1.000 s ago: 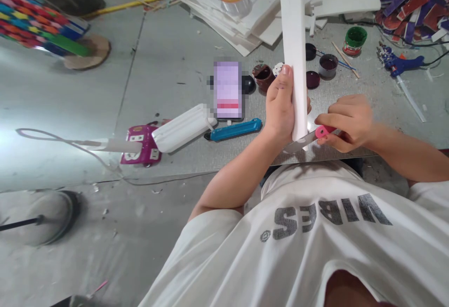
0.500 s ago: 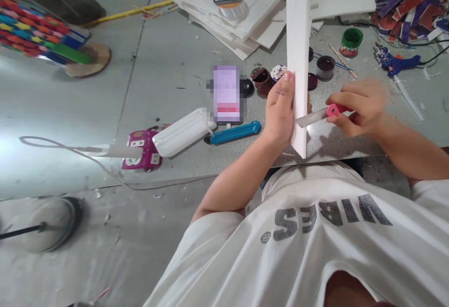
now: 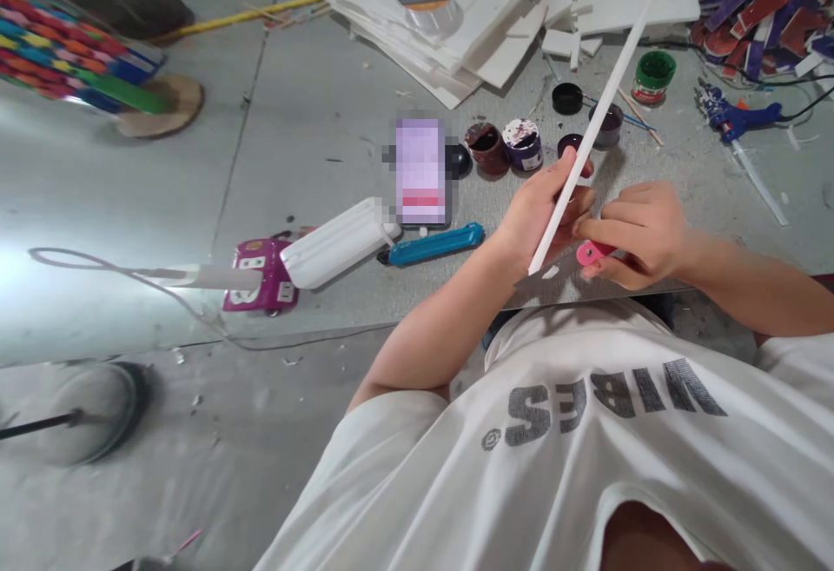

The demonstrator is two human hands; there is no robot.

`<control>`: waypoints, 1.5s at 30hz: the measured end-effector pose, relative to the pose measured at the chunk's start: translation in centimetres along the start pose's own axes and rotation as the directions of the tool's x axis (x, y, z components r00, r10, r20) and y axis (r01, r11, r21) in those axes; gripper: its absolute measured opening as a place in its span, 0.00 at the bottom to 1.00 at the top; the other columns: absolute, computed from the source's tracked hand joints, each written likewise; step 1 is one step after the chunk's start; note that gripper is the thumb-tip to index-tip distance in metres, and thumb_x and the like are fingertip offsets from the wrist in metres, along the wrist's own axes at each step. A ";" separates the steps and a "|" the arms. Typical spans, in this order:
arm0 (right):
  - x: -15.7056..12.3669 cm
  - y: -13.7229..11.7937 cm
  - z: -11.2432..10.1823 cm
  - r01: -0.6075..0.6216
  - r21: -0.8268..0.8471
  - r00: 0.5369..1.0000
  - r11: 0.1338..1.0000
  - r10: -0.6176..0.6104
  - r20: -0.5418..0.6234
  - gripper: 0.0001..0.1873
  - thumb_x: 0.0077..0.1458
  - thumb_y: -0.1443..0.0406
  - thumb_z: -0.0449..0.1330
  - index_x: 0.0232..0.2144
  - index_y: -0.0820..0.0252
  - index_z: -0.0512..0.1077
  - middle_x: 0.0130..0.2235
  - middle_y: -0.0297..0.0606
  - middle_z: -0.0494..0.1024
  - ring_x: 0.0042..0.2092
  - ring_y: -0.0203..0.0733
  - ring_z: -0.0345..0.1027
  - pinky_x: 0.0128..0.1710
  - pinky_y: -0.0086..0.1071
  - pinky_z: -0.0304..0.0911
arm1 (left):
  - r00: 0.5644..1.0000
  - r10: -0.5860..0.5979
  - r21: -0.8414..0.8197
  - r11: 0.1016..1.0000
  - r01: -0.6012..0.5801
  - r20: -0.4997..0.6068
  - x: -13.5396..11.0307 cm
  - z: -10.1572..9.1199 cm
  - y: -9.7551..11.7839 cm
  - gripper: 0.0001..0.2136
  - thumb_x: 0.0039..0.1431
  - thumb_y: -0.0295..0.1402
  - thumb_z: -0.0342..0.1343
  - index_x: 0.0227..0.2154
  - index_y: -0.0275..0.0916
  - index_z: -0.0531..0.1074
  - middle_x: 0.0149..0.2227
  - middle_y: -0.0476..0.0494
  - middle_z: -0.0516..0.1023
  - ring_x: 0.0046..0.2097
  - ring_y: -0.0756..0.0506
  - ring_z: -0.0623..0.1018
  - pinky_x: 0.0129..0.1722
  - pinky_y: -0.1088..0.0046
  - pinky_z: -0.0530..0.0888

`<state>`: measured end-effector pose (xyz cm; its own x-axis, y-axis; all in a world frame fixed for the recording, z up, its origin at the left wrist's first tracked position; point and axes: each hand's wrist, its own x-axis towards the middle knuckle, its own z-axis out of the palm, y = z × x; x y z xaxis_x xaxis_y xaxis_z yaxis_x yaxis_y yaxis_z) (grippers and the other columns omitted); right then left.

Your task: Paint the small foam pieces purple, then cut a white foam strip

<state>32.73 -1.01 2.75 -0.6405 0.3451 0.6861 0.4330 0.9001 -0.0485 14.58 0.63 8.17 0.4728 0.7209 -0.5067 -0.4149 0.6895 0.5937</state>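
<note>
My left hand (image 3: 544, 206) grips a long white foam strip (image 3: 603, 102) near its lower end; the strip is seen edge-on and slants up to the right. My right hand (image 3: 635, 232) is closed on a pink-handled cutter (image 3: 590, 252), held close beside the strip's lower end, just above the grey work surface (image 3: 326, 119). Whether the blade touches the strip I cannot tell.
A blue utility knife (image 3: 433, 243), a phone (image 3: 420, 171) and a white power bank on a magenta power strip (image 3: 257, 271) lie to the left. Small paint pots (image 3: 521, 143), a green-lidded jar (image 3: 653, 76), stacked white boards (image 3: 443, 23), a blue glue gun (image 3: 736, 115) and coloured scraps lie behind.
The white strip has turned from face-on and upright to edge-on and slanted right. My right hand with the pink cutter rose to the strip, then dropped back near its lower end.
</note>
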 end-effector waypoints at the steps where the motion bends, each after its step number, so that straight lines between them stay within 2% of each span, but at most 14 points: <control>1: 0.0 0.0 0.0 0.005 0.009 1.000 1.000 -0.005 -0.014 0.33 0.82 0.43 0.48 0.44 0.58 0.83 0.28 0.33 0.75 0.29 0.38 0.66 0.32 0.38 0.57 | 1.000 -0.005 0.001 1.000 0.005 -0.003 0.1 -0.1 -0.1 0.23 0.87 0.44 0.43 0.32 0.41 0.68 0.16 0.59 0.53 0.14 0.56 0.52 0.14 0.85 0.52; 4: -0.1 0.0 -0.1 0.012 0.030 1.000 0.999 -0.012 -0.015 0.32 0.81 0.42 0.50 0.44 0.58 0.83 0.28 0.33 0.75 0.28 0.37 0.66 0.32 0.38 0.57 | 1.000 -0.021 0.027 0.999 0.021 -0.014 0.5 -0.5 -0.5 0.21 0.86 0.44 0.48 0.34 0.41 0.69 0.17 0.59 0.55 0.14 0.56 0.53 0.14 0.84 0.52; 8: -0.2 0.1 -0.3 -0.043 -0.008 0.990 0.999 0.044 0.132 0.37 0.81 0.39 0.45 0.45 0.58 0.83 0.28 0.35 0.76 0.29 0.39 0.66 0.33 0.38 0.58 | 1.000 -0.008 0.066 0.998 0.010 -0.022 0.6 -0.6 -0.6 0.18 0.84 0.43 0.52 0.35 0.41 0.70 0.17 0.58 0.56 0.14 0.56 0.54 0.14 0.83 0.51; 14: 0.1 -0.1 -0.5 0.040 -0.021 0.999 0.999 -0.040 -0.008 0.32 0.81 0.44 0.48 0.40 0.58 0.81 0.26 0.32 0.73 0.27 0.38 0.65 0.30 0.38 0.57 | 0.999 0.023 0.082 0.996 -0.022 -0.021 0.2 -0.1 -0.4 0.22 0.87 0.43 0.45 0.33 0.41 0.67 0.16 0.59 0.54 0.14 0.57 0.51 0.15 0.84 0.53; 19: -0.2 -1.0 -0.5 -0.030 -0.057 0.986 0.998 0.039 0.162 0.40 0.80 0.37 0.42 0.43 0.56 0.82 0.25 0.33 0.72 0.28 0.39 0.65 0.33 0.39 0.60 | 0.996 0.081 0.068 0.995 -0.079 -0.027 0.2 -0.1 -0.7 0.23 0.82 0.54 0.56 0.35 0.42 0.67 0.18 0.60 0.53 0.15 0.57 0.52 0.14 0.82 0.49; 24: 0.2 -1.5 -0.3 0.048 -0.037 0.998 0.998 -0.049 -0.038 0.30 0.82 0.45 0.49 0.41 0.57 0.81 0.26 0.33 0.74 0.28 0.39 0.65 0.31 0.38 0.58 | 0.996 0.082 0.038 0.996 -0.080 -0.044 0.3 -0.1 -0.8 0.24 0.79 0.58 0.59 0.36 0.43 0.68 0.19 0.61 0.53 0.14 0.57 0.54 0.15 0.80 0.49; 27: 0.6 -1.6 -0.3 0.067 -0.011 0.996 0.998 -0.068 -0.050 0.27 0.82 0.48 0.52 0.42 0.60 0.81 0.29 0.34 0.77 0.29 0.39 0.66 0.32 0.38 0.59 | 0.995 0.090 0.039 0.995 -0.089 -0.032 0.3 0.0 -0.8 0.23 0.80 0.55 0.59 0.34 0.42 0.67 0.18 0.61 0.53 0.14 0.57 0.54 0.15 0.81 0.49; 32: 0.9 -1.5 -0.2 0.066 0.007 0.993 0.998 -0.065 -0.099 0.26 0.81 0.47 0.53 0.41 0.59 0.79 0.28 0.32 0.76 0.28 0.38 0.64 0.30 0.38 0.58 | 0.992 0.124 0.058 0.991 -0.124 0.006 0.2 0.1 -0.8 0.24 0.88 0.44 0.45 0.30 0.42 0.63 0.16 0.60 0.53 0.14 0.57 0.51 0.15 0.82 0.50; 34: 0.9 -1.5 -0.1 0.066 0.005 0.993 0.998 -0.065 -0.098 0.26 0.81 0.47 0.54 0.40 0.58 0.79 0.27 0.32 0.75 0.27 0.38 0.64 0.30 0.38 0.58 | 0.990 0.138 0.056 0.989 -0.138 0.011 0.2 0.0 -0.8 0.24 0.88 0.41 0.44 0.30 0.42 0.62 0.16 0.60 0.54 0.15 0.57 0.51 0.16 0.81 0.49; 40: 0.8 -1.5 0.2 0.081 0.025 0.989 0.996 -0.077 -0.128 0.25 0.80 0.47 0.55 0.40 0.58 0.78 0.28 0.31 0.75 0.27 0.37 0.64 0.30 0.37 0.57 | 0.991 0.134 0.077 0.988 -0.132 -0.018 0.5 -0.3 -1.0 0.23 0.84 0.52 0.51 0.34 0.42 0.65 0.17 0.59 0.55 0.15 0.55 0.56 0.17 0.79 0.53; 43: 0.9 -1.5 0.3 0.088 0.034 0.986 0.995 -0.083 -0.142 0.24 0.79 0.47 0.57 0.41 0.59 0.78 0.28 0.31 0.76 0.28 0.37 0.65 0.30 0.38 0.56 | 0.991 0.128 0.065 0.990 -0.126 -0.027 0.4 -0.1 -1.0 0.23 0.85 0.52 0.49 0.34 0.42 0.66 0.17 0.59 0.54 0.15 0.55 0.54 0.17 0.79 0.52; 45: 0.9 -1.5 0.3 0.097 0.037 0.983 0.995 -0.090 -0.162 0.24 0.80 0.48 0.57 0.40 0.60 0.78 0.28 0.31 0.76 0.28 0.37 0.64 0.29 0.38 0.56 | 0.992 0.117 0.042 0.992 -0.115 -0.043 0.4 0.0 -1.0 0.23 0.84 0.53 0.51 0.34 0.43 0.66 0.17 0.59 0.53 0.15 0.56 0.53 0.17 0.78 0.50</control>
<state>31.30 -2.01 3.27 -0.5659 0.2150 0.7959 0.3445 0.9387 -0.0086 15.15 0.23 7.34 0.3871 0.7988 -0.4605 -0.4332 0.5985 0.6739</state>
